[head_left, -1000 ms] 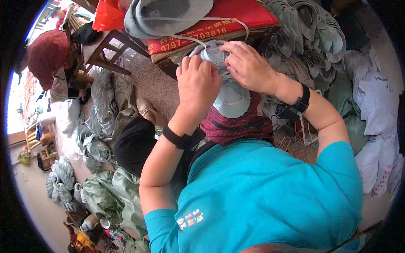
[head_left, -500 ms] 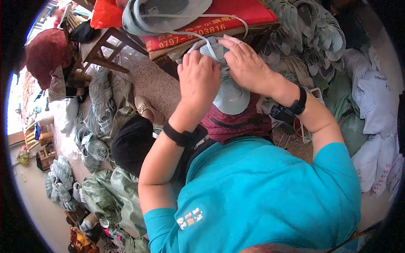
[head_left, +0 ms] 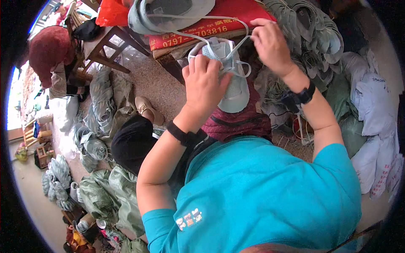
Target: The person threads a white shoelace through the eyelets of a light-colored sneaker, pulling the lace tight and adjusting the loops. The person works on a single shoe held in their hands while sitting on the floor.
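Head view: right hand (head_left: pixel 270 44), clear of shoe (head_left: pixel 234 96), pinches lace (head_left: pixel 241 43) by table edge (head_left: pixel 166 51); left hand's (head_left: pixel 204 86) hold unclear.

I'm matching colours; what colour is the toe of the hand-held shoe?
The toe is pale grey-green, best seen in the head view.

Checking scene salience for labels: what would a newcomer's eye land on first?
Probably the bright teal short-sleeved fabric shirt, filling the lower middle. Next, at upper centre, the bare left hand on a pale grey-green mesh shoe, and the bare right hand, to its right, holding a thin white lace. Above them, near the top edge, a vivid red printed cover stands out.
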A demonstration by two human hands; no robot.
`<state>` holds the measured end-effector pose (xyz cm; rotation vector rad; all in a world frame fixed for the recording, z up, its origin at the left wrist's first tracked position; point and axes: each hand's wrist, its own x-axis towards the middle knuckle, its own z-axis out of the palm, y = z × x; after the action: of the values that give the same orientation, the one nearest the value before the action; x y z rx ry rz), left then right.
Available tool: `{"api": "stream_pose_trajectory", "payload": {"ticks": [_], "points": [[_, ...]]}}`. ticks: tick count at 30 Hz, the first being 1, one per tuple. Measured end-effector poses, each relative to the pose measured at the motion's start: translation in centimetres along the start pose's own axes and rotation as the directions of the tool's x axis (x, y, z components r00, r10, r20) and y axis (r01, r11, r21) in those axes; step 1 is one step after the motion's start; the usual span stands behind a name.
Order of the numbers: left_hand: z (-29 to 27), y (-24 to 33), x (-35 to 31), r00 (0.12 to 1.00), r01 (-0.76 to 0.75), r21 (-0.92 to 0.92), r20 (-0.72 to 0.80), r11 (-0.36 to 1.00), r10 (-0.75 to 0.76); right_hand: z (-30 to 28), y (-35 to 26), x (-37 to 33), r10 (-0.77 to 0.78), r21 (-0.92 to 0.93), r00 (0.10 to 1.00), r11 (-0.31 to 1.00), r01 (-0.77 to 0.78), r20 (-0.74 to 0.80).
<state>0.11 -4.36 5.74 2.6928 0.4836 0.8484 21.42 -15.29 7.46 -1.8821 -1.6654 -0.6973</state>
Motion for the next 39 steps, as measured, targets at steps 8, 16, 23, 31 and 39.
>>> {"api": "stream_pose_trajectory", "payload": {"ticks": [8, 16, 23, 31, 39], "points": [[-0.1, -1.3, -0.4, 1.0, -0.006, -0.028, -0.007, 1.0, 0.006, -1.9, 10.0, -3.8, 0.247, -0.216, 0.966, 0.942, -0.258, -0.076], [-0.3, -2.5, -1.2, 0.824, 0.567, -0.679, 0.46, 0.468, -0.33, -3.3, 15.2, -6.5, 0.431, -0.319, 0.902, 0.853, -0.413, -0.017], [0.1, -5.7, -1.7, 0.885, 0.445, -0.597, 0.179, 0.667, -0.43, -9.5, 22.3, -6.6, 0.571, -0.59, 0.805, 0.597, -0.544, -0.164], [-1.3, -3.6, 0.6, 0.967, 0.175, -0.403, -0.103, 0.898, -0.235, -2.0, 5.3, -2.3, 0.286, 0.165, 0.93, 0.93, -0.327, 0.232], [-1.6, -3.1, 4.3, 0.965, -0.244, -0.085, 0.082, 0.966, 0.251, -0.8, -4.7, -4.0, 0.034, 0.463, 0.835, 0.82, -0.338, 0.549]]}}
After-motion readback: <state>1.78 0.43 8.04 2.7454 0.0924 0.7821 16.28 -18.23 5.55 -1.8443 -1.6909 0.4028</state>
